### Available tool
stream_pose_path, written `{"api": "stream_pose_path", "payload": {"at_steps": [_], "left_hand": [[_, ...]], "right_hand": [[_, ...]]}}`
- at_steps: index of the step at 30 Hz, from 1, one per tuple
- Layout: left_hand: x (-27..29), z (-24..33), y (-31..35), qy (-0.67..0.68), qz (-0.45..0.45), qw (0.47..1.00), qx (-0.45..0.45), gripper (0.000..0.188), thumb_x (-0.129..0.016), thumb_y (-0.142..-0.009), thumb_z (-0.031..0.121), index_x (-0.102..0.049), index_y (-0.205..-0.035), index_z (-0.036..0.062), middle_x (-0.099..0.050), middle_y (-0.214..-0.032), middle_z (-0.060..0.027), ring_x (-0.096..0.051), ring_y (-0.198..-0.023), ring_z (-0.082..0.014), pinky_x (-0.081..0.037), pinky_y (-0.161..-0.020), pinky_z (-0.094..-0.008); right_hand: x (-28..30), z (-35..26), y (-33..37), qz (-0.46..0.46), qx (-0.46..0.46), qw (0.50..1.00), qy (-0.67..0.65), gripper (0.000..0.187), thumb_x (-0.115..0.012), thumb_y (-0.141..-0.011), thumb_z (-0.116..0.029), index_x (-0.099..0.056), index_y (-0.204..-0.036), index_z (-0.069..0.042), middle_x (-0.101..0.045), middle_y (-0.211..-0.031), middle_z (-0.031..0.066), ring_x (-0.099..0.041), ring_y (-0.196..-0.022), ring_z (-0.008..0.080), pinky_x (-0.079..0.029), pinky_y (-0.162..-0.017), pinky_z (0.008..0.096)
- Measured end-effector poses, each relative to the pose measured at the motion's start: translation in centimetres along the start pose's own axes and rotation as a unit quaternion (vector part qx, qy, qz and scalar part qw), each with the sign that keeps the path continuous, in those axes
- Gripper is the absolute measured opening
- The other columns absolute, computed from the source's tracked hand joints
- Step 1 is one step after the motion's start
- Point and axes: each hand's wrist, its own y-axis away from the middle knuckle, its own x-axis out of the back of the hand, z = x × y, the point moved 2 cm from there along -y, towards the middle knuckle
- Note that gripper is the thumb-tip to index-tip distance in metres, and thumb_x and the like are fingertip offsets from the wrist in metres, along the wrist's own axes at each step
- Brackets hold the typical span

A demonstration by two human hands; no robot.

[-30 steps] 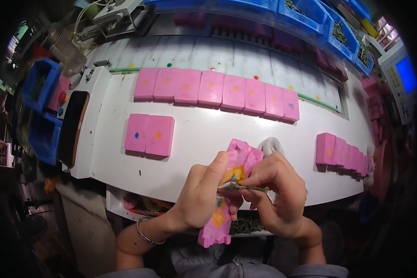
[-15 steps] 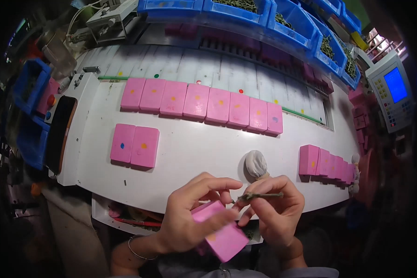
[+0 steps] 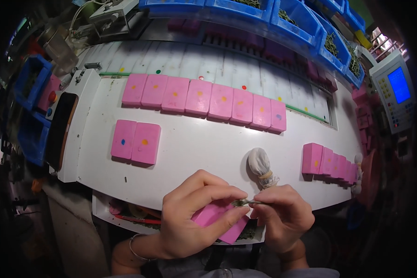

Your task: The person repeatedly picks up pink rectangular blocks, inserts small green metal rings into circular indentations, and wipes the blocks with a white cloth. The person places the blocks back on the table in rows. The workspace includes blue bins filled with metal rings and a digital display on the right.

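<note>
My left hand (image 3: 183, 222) is closed around a pink rectangular block (image 3: 212, 214), its palm and fingers hiding much of it. Between the left thumb and fingertips, just above the block, is one end of a small, thin, dark green piece (image 3: 239, 203). My right hand (image 3: 285, 213) pinches the other end of that piece. A white cloth bundle (image 3: 259, 162) tied at its neck lies on the table just beyond my right fingers. Left of my hands, two pink blocks (image 3: 146, 143) lie side by side, one dotted blue and one orange.
A row of several pink blocks (image 3: 199, 96) crosses the table (image 3: 194, 143) beside a slatted light panel (image 3: 180, 58). More blocks (image 3: 313, 157) line up at right. Blue bins (image 3: 294, 28) hang at the back. A keypad with blue screen (image 3: 397, 85) stands right; an open drawer (image 3: 139, 217) sits below.
The fingertips of both hands have come together on the green piece. The pink block is now tucked further up under my left hand, and its lower end shows less.
</note>
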Motion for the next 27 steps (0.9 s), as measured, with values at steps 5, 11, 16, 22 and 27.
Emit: {"api": "stream_pose_path", "payload": {"at_steps": [5, 11, 16, 22, 27], "left_hand": [[0.0, -0.8, 0.2, 0.033, -0.023, 0.999, 0.025, 0.016, -0.07, -0.069, -0.006, -0.065, -0.084, -0.0018, -0.059, -0.082, -0.0095, -0.058, -0.071, -0.0132, -0.046, -0.063, -0.0227], [0.7, -1.7, 0.3, -0.019, -0.033, 0.999, 0.03, 0.014, -0.068, -0.07, -0.007, -0.066, -0.083, -0.001, -0.058, -0.081, -0.0077, -0.057, -0.07, -0.0128, -0.046, -0.063, -0.0228], [1.3, -2.5, 0.4, -0.038, -0.001, 0.998, 0.058, 0.014, -0.068, -0.07, -0.006, -0.066, -0.082, 0.0003, -0.059, -0.08, -0.0069, -0.058, -0.071, -0.013, -0.046, -0.063, -0.0228], [1.6, -2.7, -0.8, -0.018, 0.063, 0.998, 0.009, 0.024, -0.072, -0.072, 0.002, -0.065, -0.094, 0.0001, -0.06, -0.081, -0.0072, -0.058, -0.069, -0.0121, -0.048, -0.062, -0.0244], [2.3, -5.2, -1.2, 0.329, 0.131, 0.917, 0.184, 0.066, -0.028, -0.095, 0.052, -0.054, -0.111, -0.0065, -0.054, -0.083, -0.0052, -0.053, -0.071, -0.0119, -0.046, -0.067, -0.023]], "right_hand": [[0.2, -0.4, -1.0, -0.11, 0.027, 0.989, 0.091, 0.007, -0.067, -0.075, 0.002, -0.063, -0.081, 0.004, -0.059, -0.064, 0.0114, -0.056, -0.052, 0.0181, -0.044, -0.05, 0.0242], [0.9, 4.0, -0.6, -0.302, -0.344, 0.851, -0.257, 0.027, -0.05, -0.093, -0.021, -0.061, -0.083, 0.002, -0.057, -0.06, 0.0066, -0.052, -0.053, 0.0113, -0.04, -0.049, 0.0254], [-0.4, 1.9, -2.0, -0.224, -0.147, 0.956, 0.123, 0.019, -0.055, -0.091, -0.018, -0.061, -0.09, 0.0, -0.058, -0.062, 0.0054, -0.052, -0.055, 0.0107, -0.041, -0.05, 0.025], [-0.5, -0.9, -8.3, -0.227, -0.017, 0.969, 0.097, 0.016, -0.056, -0.089, -0.013, -0.059, -0.087, 0.002, -0.06, -0.065, 0.0057, -0.051, -0.053, 0.0092, -0.04, -0.047, 0.0246], [-2.0, -4.8, -17.2, -0.069, 0.041, 0.992, -0.093, 0.022, -0.049, -0.093, -0.015, -0.058, -0.104, 0.002, -0.063, -0.083, 0.0064, -0.052, -0.056, 0.0095, -0.043, -0.048, 0.0236]]}}
